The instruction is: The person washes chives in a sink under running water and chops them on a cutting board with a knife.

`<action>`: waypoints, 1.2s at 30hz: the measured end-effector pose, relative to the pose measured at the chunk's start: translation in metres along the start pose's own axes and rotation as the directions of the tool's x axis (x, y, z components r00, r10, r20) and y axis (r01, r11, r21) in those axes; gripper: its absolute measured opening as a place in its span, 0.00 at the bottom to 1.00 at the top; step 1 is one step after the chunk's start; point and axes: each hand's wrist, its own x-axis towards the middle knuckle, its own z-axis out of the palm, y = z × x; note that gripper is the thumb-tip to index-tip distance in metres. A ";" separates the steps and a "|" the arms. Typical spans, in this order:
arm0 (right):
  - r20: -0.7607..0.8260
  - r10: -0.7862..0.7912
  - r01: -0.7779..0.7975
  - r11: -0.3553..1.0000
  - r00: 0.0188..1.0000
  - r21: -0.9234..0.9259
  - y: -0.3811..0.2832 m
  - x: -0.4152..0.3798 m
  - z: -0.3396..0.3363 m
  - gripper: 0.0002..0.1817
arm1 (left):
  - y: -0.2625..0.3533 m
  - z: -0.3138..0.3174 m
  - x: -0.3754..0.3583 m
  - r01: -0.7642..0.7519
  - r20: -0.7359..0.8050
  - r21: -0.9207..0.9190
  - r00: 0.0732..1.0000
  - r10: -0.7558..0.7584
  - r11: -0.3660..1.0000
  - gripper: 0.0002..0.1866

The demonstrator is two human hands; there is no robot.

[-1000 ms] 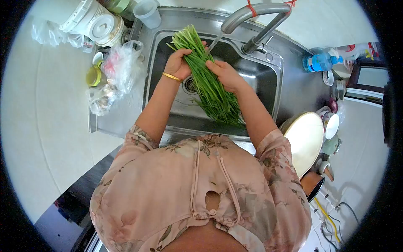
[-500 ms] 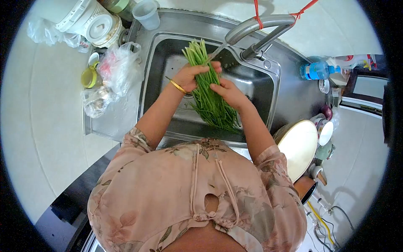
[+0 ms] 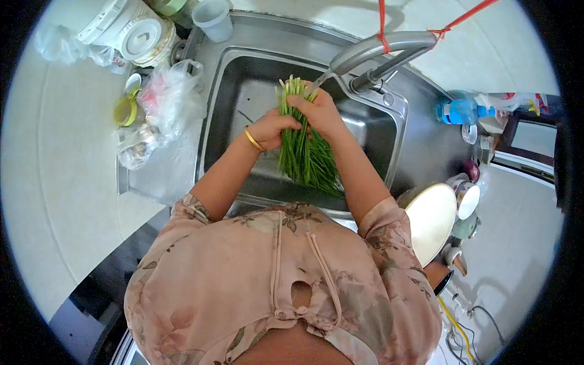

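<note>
A bunch of long green chives (image 3: 302, 152) hangs over the steel sink (image 3: 231, 79), its cut ends up under the water running from the grey tap (image 3: 377, 48). My right hand (image 3: 316, 112) grips the bunch near the top. My left hand (image 3: 271, 129), with a gold bangle at the wrist, holds the stalks just below and to the left. The leafy ends trail down toward my body.
Left of the sink lie plastic bags (image 3: 173, 94), a yellow-lidded jar (image 3: 126, 111), a white bucket (image 3: 137, 33) and a clear cup (image 3: 214, 19). To the right stand a blue bottle (image 3: 459, 111), a pale round lid (image 3: 433, 216) and small bowls (image 3: 468, 198).
The bunch has swung more upright and closer to the tap. My right hand slid up from mid-stalk to the top; my left hand dropped lower on the stalks.
</note>
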 end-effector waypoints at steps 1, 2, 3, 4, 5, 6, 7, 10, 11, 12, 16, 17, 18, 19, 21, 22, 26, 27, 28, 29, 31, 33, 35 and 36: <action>0.042 0.062 -0.066 0.992 0.997 0.107 -0.002 0.002 0.002 0.15 | 0.004 -0.003 -0.003 0.026 0.054 -0.093 0.998 -0.021 0.995 0.20; 0.116 0.111 -0.130 0.975 0.987 0.178 -0.003 0.001 0.002 0.13 | 0.007 -0.006 -0.007 0.055 0.061 -0.114 0.997 -0.048 0.992 0.19; 0.208 0.145 -0.186 0.963 0.967 0.193 -0.001 0.003 -0.001 0.15 | 0.008 -0.007 -0.009 0.086 0.072 -0.136 0.994 -0.076 0.987 0.18; 0.296 0.177 -0.243 0.949 0.939 0.202 0.002 0.006 -0.007 0.18 | 0.008 -0.008 -0.011 0.118 0.086 -0.158 0.991 -0.105 0.980 0.17; 0.380 0.203 -0.297 0.932 0.902 0.206 0.004 0.011 -0.012 0.21 | 0.008 -0.008 -0.010 0.126 0.134 -0.156 0.985 -0.106 0.980 0.16; 0.435 0.212 -0.316 0.931 0.875 0.182 0.001 0.013 -0.013 0.23 | 0.008 -0.007 -0.010 0.134 0.183 -0.153 0.978 -0.105 0.979 0.16; 0.489 0.219 -0.332 0.930 0.844 0.156 -0.009 0.014 -0.012 0.25 | 0.007 -0.008 -0.009 0.140 0.231 -0.151 0.968 -0.103 0.979 0.15; 0.417 0.392 -0.427 0.904 0.820 -0.010 -0.048 0.013 -0.006 0.27 | -0.006 -0.030 0.016 0.144 0.389 -0.098 0.916 -0.095 0.985 0.16; 0.297 0.494 -0.492 0.866 0.817 -0.088 -0.055 0.015 -0.003 0.29 | -0.006 -0.035 0.022 0.097 0.297 -0.088 0.953 -0.067 0.991 0.17; 0.166 0.580 -0.560 0.814 0.797 -0.155 -0.057 0.018 0.000 0.30 | -0.003 -0.035 0.027 0.052 0.201 -0.073 0.979 -0.037 0.996 0.17; -0.193 -0.031 0.009 0.993 0.981 -0.114 0.040 0.034 0.007 0.28 | 0.013 -0.029 0.042 -0.253 -0.257 -0.059 0.938 0.230 0.966 0.19; -0.181 -0.061 0.021 0.977 0.982 -0.214 0.047 0.027 0.008 0.27 | 0.008 -0.041 0.048 -0.298 -0.296 -0.054 0.916 0.270 0.953 0.19; -0.167 -0.091 0.036 0.950 0.982 -0.311 0.037 0.015 0.014 0.26 | 0.015 -0.032 0.042 -0.269 -0.341 0.024 0.903 0.261 0.963 0.21; -0.149 -0.123 0.053 0.913 0.981 -0.405 0.029 0.006 0.016 0.25 | 0.015 -0.030 0.041 -0.261 -0.302 -0.016 0.922 0.244 0.965 0.20; -0.096 0.034 -0.058 0.962 0.995 -0.265 0.031 0.004 0.012 0.24 | 0.016 -0.029 0.038 -0.239 -0.223 -0.089 0.951 0.215 0.967 0.18; -0.050 0.101 -0.106 0.985 0.994 -0.134 0.039 0.005 0.005 0.24 | 0.018 -0.028 0.034 -0.212 -0.125 -0.129 0.973 0.196 0.969 0.19; 0.151 0.381 -0.406 0.888 0.912 0.214 0.004 -0.006 -0.007 0.23 | 0.027 -0.011 0.021 -0.119 0.145 -0.276 0.976 0.164 0.954 0.21; 0.207 0.383 -0.428 0.866 0.900 0.260 0.004 -0.006 -0.009 0.23 | 0.028 -0.009 0.020 -0.110 0.175 -0.311 0.970 0.170 0.944 0.20; 0.262 0.383 -0.453 0.838 0.886 0.304 0.005 -0.007 -0.009 0.24 | 0.027 -0.011 0.021 -0.111 0.215 -0.310 0.959 0.183 0.944 0.20; 0.318 0.381 -0.480 0.806 0.868 0.346 0.007 -0.007 -0.011 0.25 | 0.023 -0.015 0.023 -0.111 0.253 -0.310 0.948 0.194 0.944 0.20; 0.334 0.329 -0.355 0.935 0.883 0.018 0.025 -0.002 -0.021 0.28 | 0.012 -0.028 0.029 -0.120 0.206 -0.274 0.962 0.181 0.954 0.18; 0.290 0.302 -0.276 0.953 0.908 -0.128 0.031 -0.004 -0.021 0.30 | 0.003 -0.041 0.037 -0.124 0.034 -0.196 0.990 0.134 0.973 0.16; 0.167 0.299 -0.288 0.954 0.939 -0.088 0.025 -0.016 -0.007 0.33 | 0.008 -0.021 0.038 -0.180 -0.145 -0.142 0.976 0.160 0.973 0.09; 0.204 0.203 -0.179 0.975 0.958 -0.130 0.036 -0.015 -0.005 0.38 | 0.006 -0.012 0.040 -0.200 -0.223 -0.125 0.960 0.169 0.972 0.09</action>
